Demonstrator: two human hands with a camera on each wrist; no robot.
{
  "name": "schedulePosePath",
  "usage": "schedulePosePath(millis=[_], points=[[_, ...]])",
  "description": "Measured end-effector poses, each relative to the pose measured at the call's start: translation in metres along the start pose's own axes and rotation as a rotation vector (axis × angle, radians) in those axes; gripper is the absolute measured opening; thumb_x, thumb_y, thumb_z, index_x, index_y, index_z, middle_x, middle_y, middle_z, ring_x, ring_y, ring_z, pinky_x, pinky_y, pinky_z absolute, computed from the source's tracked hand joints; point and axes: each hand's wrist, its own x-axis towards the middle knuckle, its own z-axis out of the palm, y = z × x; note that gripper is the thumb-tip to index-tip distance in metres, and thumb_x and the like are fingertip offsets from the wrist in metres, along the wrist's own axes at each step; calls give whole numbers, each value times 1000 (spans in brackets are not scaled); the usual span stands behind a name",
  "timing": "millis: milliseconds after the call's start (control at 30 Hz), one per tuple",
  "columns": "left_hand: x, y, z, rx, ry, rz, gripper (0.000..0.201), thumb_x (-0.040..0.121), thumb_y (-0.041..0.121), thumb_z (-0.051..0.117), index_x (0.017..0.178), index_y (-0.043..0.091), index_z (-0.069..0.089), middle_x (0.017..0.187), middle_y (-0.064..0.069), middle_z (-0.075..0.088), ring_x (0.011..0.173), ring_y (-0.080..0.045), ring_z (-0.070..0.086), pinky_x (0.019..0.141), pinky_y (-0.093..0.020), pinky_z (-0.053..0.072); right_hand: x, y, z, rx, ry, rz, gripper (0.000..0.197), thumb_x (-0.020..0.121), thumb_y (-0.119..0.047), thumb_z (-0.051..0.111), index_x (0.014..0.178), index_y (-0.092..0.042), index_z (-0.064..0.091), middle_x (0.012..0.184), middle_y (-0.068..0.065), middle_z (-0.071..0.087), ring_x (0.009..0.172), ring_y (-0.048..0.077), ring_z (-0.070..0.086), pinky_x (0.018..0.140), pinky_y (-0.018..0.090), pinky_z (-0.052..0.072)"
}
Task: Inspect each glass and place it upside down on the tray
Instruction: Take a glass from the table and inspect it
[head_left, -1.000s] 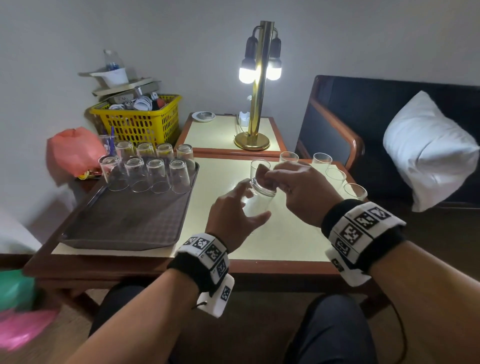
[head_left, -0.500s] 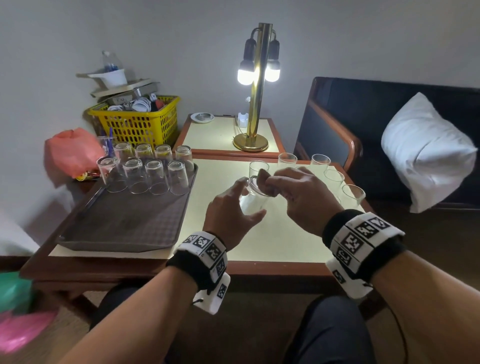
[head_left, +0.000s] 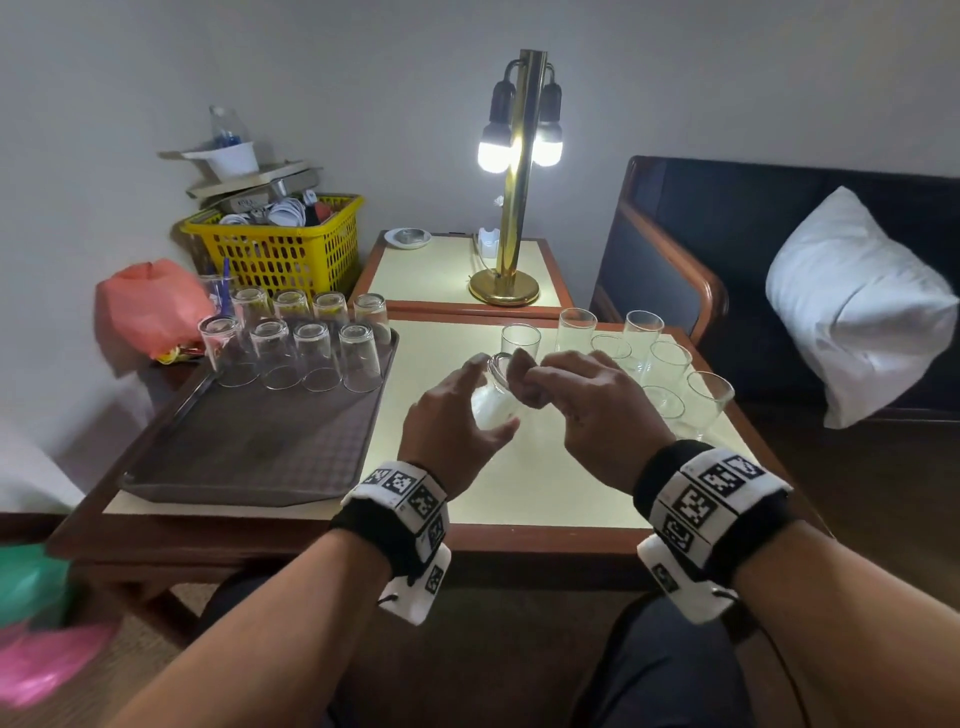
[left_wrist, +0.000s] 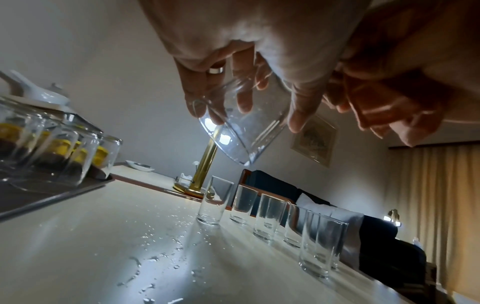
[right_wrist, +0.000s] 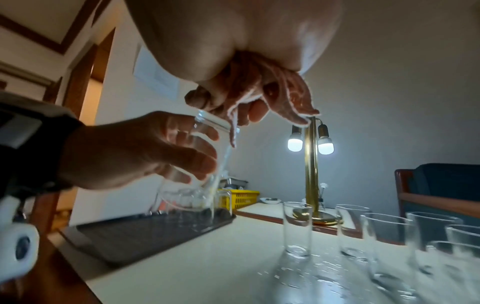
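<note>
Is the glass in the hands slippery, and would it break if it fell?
Probably slippery: the held glass is smooth, and water drops lie on the table below. Likely breakable, being thin clear glass held tilted above the hard top by the left hand.

Tray (head_left: 249, 457) front bare — upturned glasses (head_left: 311, 356) crowd far edge.

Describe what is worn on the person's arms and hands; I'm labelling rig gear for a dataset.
Both forearms are bare, with no sleeves. Each wrist carries a black band wrapped in white panels printed with black square fiducial markers. A white camera housing hangs under each wrist, with a thin dark cord at the right one. The left hand wears a plain silver ring. No gloves.
</note>
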Motion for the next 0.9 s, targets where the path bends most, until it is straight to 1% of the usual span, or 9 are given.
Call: schedulePosePath(millis=[100,167,233,367,500,633,733,800,900], points=[[-3,4,5,-5,-26,14,74,79,35,88,142,16,55,120,-4,73,101,-24,71,81,-23,46,10,0,0,-35,30,53,42,82,14,68,118,-9,73,115,9,72,98,32,60,81,45,58],[0,3,6,-28,-13,1,72,79,35,88,141,18,56,120,-3,73,102,-23,71,82,-24,49,12,-8,3,-16,12,14,42,81,14,70,117,-9,73,116,9,71,100,32,61,82,39,55],[2,-4,2,-41,-7,-17,73,79,35,89,142,16,55,122,-5,73,104,-24,71,85,-28,53,8,-5,3,12,-26,-25,43,81,15,70,116,-10,73,114,7,72,99,31,60,80,37,54],[-4,-2,9,-24,-53,15,75,79,36,89,143,17,54,121,-4,73,102,-24,71,85,-26,52,14,-1,0,-62,-13,47,41,81,12,70,117,-7,72,113,12,72,100,35,61,82,48,58],[1,-9,6,-37,-18,-11,73,79,35,88,142,16,55,122,-4,73,104,-24,71,84,-24,49,5,-14,10,-29,-13,4,43,78,14,71,114,-8,73,109,10,72,95,32,60,77,38,54],[-7,-6,8,-48,-46,-3,77,79,35,89,145,15,54,124,-6,72,106,-23,71,86,-24,49,8,-2,7,-70,-4,79,43,80,14,66,117,-8,72,109,12,72,95,32,58,77,46,57],[-2,-8,10,-70,-33,-31,73,79,35,88,142,18,55,121,-2,73,104,-21,70,84,-23,48,10,-15,11,-24,-6,11,42,78,14,70,114,-8,73,108,10,72,94,32,59,77,39,55],[0,-13,6,-67,-27,-58,75,79,36,88,143,18,54,119,-1,72,101,-21,69,82,-24,49,6,-7,10,14,-38,-31,43,80,15,70,114,-12,73,108,7,72,94,30,60,77,37,55],[-4,-8,9,-58,-53,-39,76,79,37,88,144,17,54,119,-2,72,99,-21,70,83,-27,53,10,4,4,-47,-20,18,43,80,15,69,114,-11,73,107,9,72,94,32,61,76,46,58]])
